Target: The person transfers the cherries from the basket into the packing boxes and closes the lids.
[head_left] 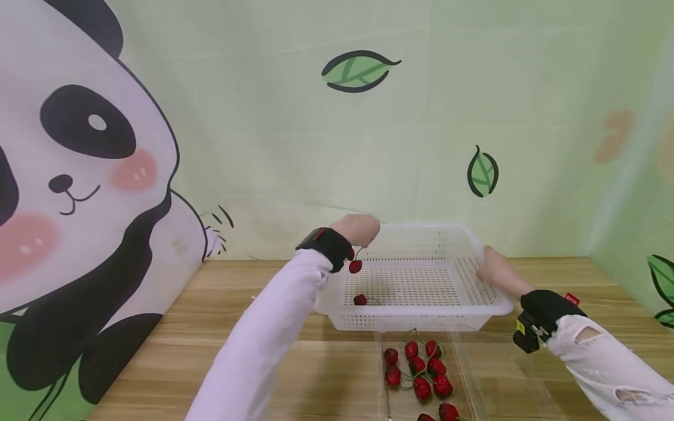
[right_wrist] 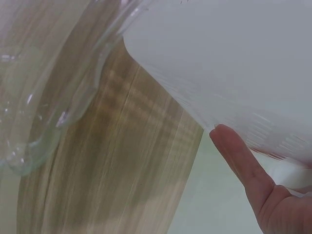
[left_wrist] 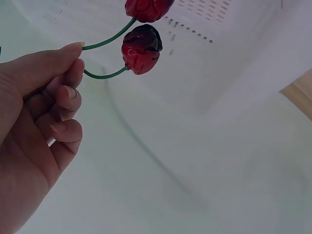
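My left hand (head_left: 360,229) is above the left side of a white plastic basket (head_left: 405,320). Its thumb and forefinger pinch the green stems of two red cherries, one cherry (left_wrist: 141,49) hanging just below the other cherry (left_wrist: 148,9). A single cherry (head_left: 360,299) lies on the basket's floor near the front left. At the basket's right side, my right hand (head_left: 499,272) holds the rim; in the right wrist view its thumb (right_wrist: 239,155) lies along the outer wall, and most of the other fingers are hidden.
In front of the basket, a clear plastic box (head_left: 387,403) holds several cherries (head_left: 422,388) with green stems. Its clear lid (head_left: 505,374) lies open to the right. All stand on a wooden table (head_left: 210,327), with a printed cloth wall (head_left: 411,146) behind.
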A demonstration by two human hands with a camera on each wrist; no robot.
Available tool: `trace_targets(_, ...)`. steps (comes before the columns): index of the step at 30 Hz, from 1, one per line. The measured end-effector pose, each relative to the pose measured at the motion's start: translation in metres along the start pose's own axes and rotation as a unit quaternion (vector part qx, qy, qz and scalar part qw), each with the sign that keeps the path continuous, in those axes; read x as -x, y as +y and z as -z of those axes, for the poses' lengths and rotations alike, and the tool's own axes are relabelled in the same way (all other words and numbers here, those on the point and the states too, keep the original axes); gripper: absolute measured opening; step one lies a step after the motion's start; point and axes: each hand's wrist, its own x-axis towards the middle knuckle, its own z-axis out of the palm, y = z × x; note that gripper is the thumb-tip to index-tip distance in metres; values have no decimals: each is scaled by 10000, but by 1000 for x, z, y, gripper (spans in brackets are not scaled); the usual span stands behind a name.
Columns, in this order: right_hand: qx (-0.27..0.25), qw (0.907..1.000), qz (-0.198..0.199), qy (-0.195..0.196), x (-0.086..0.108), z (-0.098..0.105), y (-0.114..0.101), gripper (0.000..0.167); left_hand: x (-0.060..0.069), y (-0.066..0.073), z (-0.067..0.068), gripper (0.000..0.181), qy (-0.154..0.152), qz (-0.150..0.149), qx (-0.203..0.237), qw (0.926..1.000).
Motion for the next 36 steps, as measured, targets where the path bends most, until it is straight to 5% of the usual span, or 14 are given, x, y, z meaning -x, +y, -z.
trace_targets(20, -29, 9999, -97, -8, 1, 0, 1, 45, 19, -1, 35, 8, 327, -378, 470, 9976)
trace_targets(36, 41, 10000, -26, 20, 0, 0, 0, 44, 41, 22, 54, 8, 653, -1027, 986, 9877)
